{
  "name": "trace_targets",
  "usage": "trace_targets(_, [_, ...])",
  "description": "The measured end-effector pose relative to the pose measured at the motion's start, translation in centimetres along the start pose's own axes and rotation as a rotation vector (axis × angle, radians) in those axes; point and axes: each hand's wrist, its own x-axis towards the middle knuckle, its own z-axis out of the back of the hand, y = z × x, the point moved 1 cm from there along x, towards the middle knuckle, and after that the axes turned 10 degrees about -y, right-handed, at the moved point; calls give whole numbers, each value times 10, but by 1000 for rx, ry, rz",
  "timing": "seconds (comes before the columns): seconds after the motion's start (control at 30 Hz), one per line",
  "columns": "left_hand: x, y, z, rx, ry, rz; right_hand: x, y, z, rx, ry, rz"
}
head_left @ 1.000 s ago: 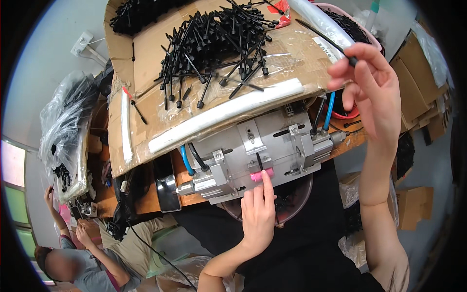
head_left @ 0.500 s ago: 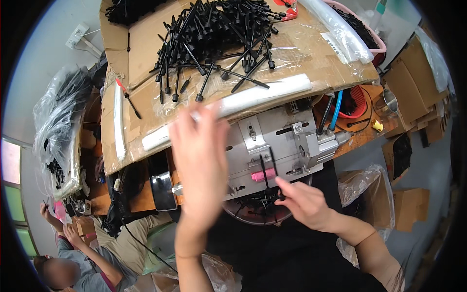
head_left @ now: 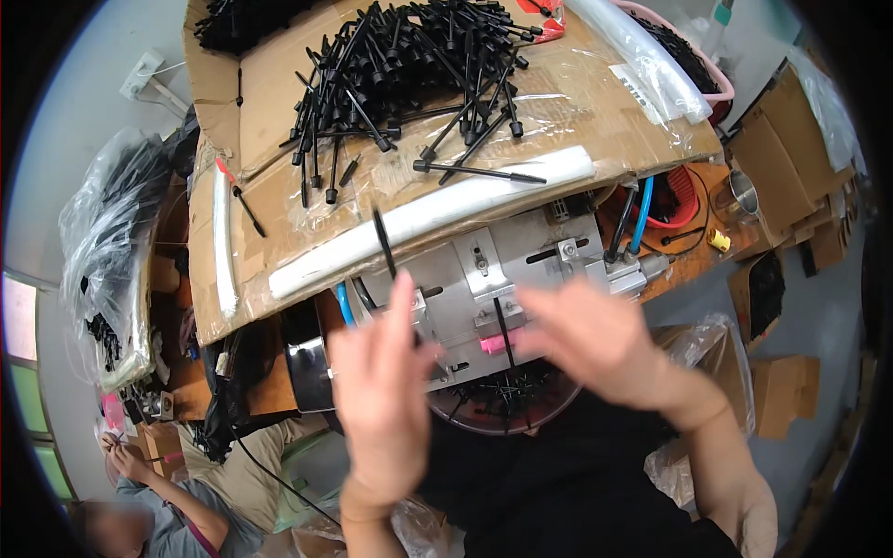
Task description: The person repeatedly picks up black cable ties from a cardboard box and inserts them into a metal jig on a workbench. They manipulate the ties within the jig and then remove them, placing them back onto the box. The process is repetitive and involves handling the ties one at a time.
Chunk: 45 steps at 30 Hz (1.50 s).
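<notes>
Bright, even light — hands motion-blurred, fisheye edges bent and dark.

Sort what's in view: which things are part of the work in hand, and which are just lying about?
In use:
- left hand, holding a thin black rod
- right hand, over the metal fixture
- pile of black rods on the cardboard tray
- bowl of black pieces under the fixture

Lying about:
- metal cup
- cardboard boxes
- clear plastic bags
- pink basket

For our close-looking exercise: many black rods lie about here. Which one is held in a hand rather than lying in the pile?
The black rod pinched in the left hand, standing nearly upright over the metal machine. The rest lie loose in the pile of black rods on the cardboard.
</notes>
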Motion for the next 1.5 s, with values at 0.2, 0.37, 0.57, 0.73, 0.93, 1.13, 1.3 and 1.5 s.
trace_targets(0.2, [-89, -34, -52, 30, 187, -23, 142, -85, -27, -482, -255, 149])
trace_targets(0.37, [-90, -29, -70, 36, 216, -8, 167, -66, 1, -114, -50, -299])
trace_targets(0.57, [-69, -29, -56, -35, 310, -24, 102, -56, 53, 675, -141, -486])
trace_targets(0.73, [57, 10, -45, 46, -91, -172, -11, 8, 24, 580, -77, -401])
trace_targets(0.93, [115, 43, -40, -263, 314, -83, -87, 36, -42, 157, -26, -156])
trace_targets(1.13, [97, 42, -18, -323, 235, -56, -84, 31, -50, 56, 17, -166])
trace_targets(1.3, [29, 20, 5, -231, -81, -87, -53, 31, -21, -40, 180, -113])
trace_targets(1.5, [-82, -22, -27, -118, 18, -11, 105, -22, -30, -416, -137, 165])
